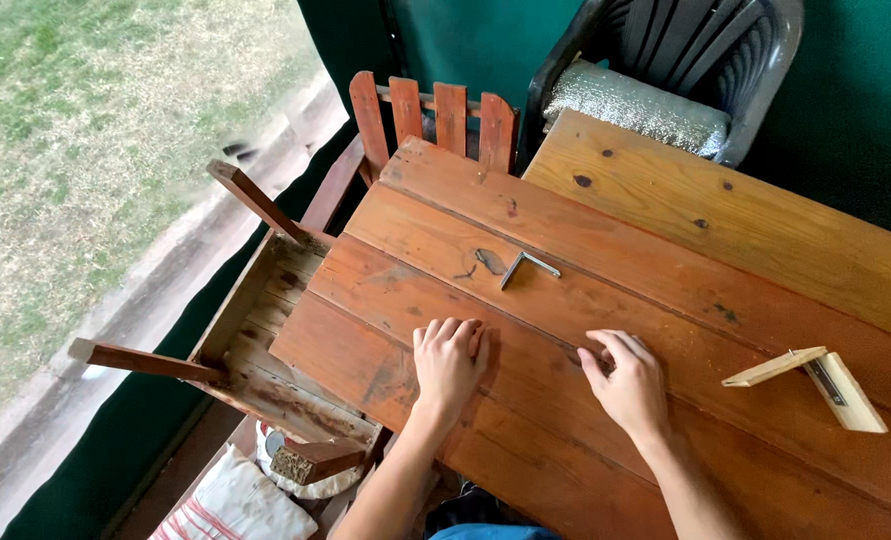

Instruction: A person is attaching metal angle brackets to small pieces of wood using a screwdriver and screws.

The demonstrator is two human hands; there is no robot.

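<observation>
My left hand (pixel 449 360) rests palm down on the reddish wooden table (pixel 665 290), fingers together and curled a little, holding nothing. My right hand (pixel 625 382) lies beside it on the same planks, fingers bent with the tips touching the wood, also without anything in it. A small metal angle bracket (pixel 525 266) lies on the table a short way beyond both hands. Near the right edge, two pale wooden strips joined at an angle (pixel 815 380) sit on the tabletop, apart from my right hand.
An overturned wooden chair (pixel 265 340) with legs pointing up lies left of the table. A red slatted chair back (pixel 435 120) and a dark plastic chair (pixel 685 60) with a silvery cushion stand behind. White cloth bundles (pixel 235 500) lie below. Grass lies left.
</observation>
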